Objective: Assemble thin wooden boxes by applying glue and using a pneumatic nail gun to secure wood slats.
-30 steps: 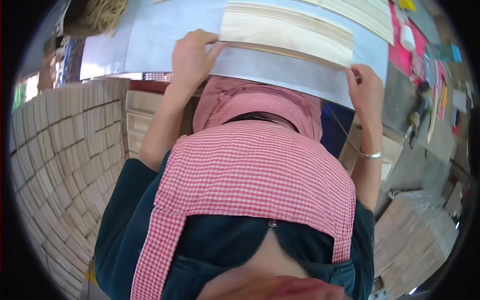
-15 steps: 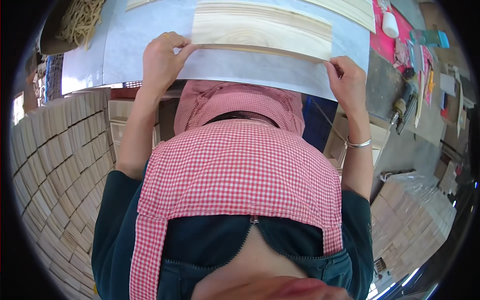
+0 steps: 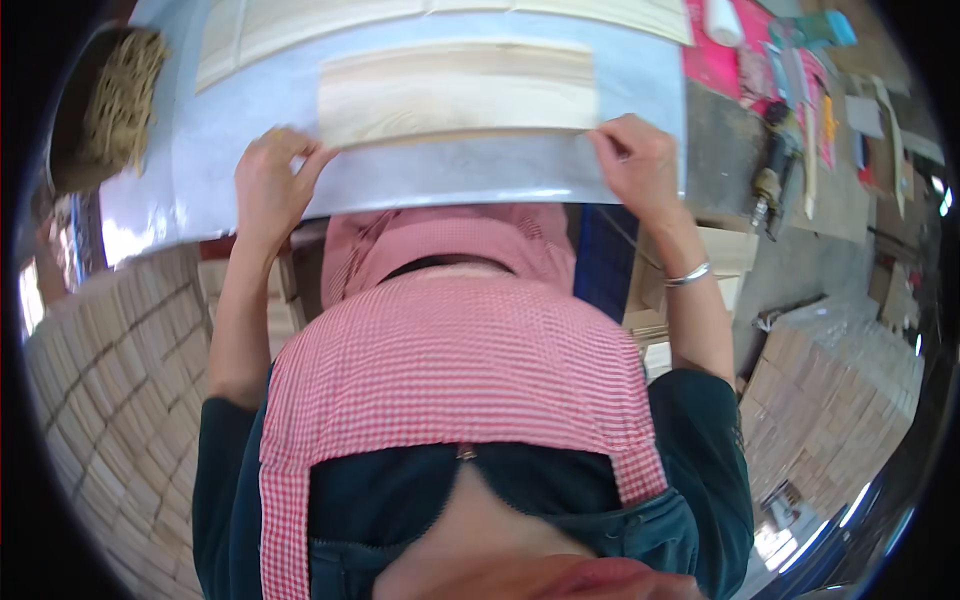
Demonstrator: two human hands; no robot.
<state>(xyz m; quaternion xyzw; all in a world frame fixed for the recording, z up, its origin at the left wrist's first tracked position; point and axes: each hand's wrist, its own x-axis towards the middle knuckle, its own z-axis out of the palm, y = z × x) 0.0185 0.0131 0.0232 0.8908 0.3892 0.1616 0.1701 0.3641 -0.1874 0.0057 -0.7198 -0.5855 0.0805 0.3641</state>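
A pale rectangular wooden board [image 3: 460, 92] lies in front of me on the grey-blue worktop, with its grain running lengthwise. My left hand [image 3: 272, 185] pinches its near left corner between thumb and fingers. At the near right corner, my right hand [image 3: 640, 165] is closed in the same kind of pinch, a bangle on its wrist. Between the two hands runs the board's near edge [image 3: 470, 134], a thin darker line; whether this is a separate strip I cannot tell.
More pale boards [image 3: 290, 28] lie along the worktop's far side. A bin of thin wood strips [image 3: 125, 100] stands left. A power tool [image 3: 772, 165], a white bottle [image 3: 723, 22] and a teal-lidded jar [image 3: 825, 30] are right. Stacked wood pieces [image 3: 110, 390] rise at lower left.
The view has shifted, so more of the far boards and the strip bin shows. Both hands keep their pinch at the board's near corners.
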